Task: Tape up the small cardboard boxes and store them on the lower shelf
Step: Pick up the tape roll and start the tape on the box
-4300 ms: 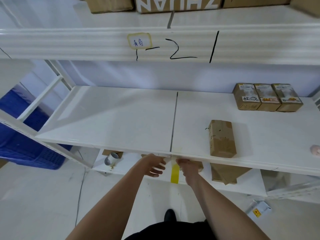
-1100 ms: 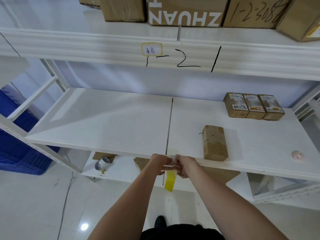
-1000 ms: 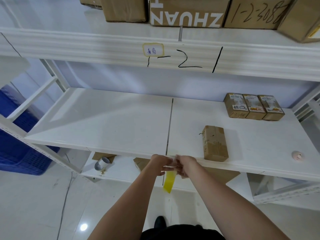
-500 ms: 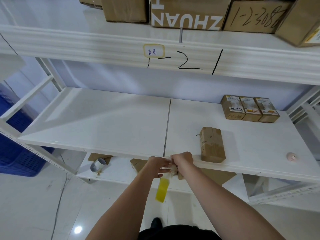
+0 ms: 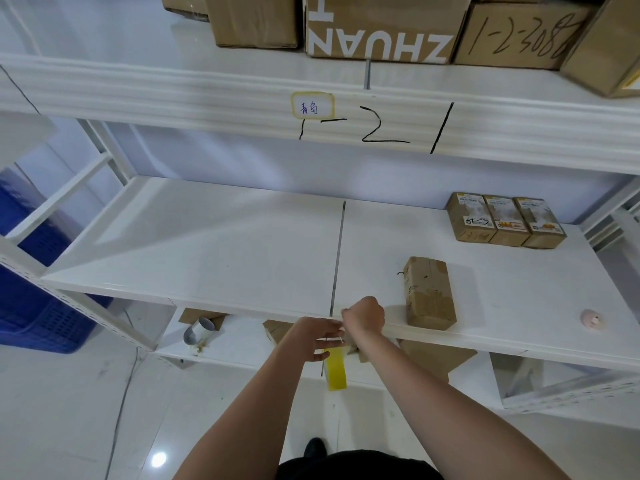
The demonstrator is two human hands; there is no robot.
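A strip of yellow tape [image 5: 336, 370] hangs below the front edge of the middle shelf [image 5: 214, 251]. My left hand [image 5: 310, 337] pinches its top end from the left. My right hand [image 5: 365, 317] is curled just above, at the shelf lip, and grips the same upper end. A small cardboard box [image 5: 428, 293], with patches of tape on it, lies on the middle shelf just right of my right hand. Three small labelled boxes [image 5: 506, 221] stand in a row at the back right. The lower shelf [image 5: 239, 351] holds cardboard boxes [image 5: 434, 358], partly hidden.
A grey tape roll [image 5: 198, 332] sits on the lower shelf at the left. Large cartons [image 5: 379, 27] fill the top shelf. A blue crate [image 5: 31, 299] stands on the floor at the left. A small round pink object [image 5: 593, 320] lies at the middle shelf's right front.
My right hand has risen from below the shelf lip to the top of the edge. The yellow strip still hangs from both hands and swung slightly.
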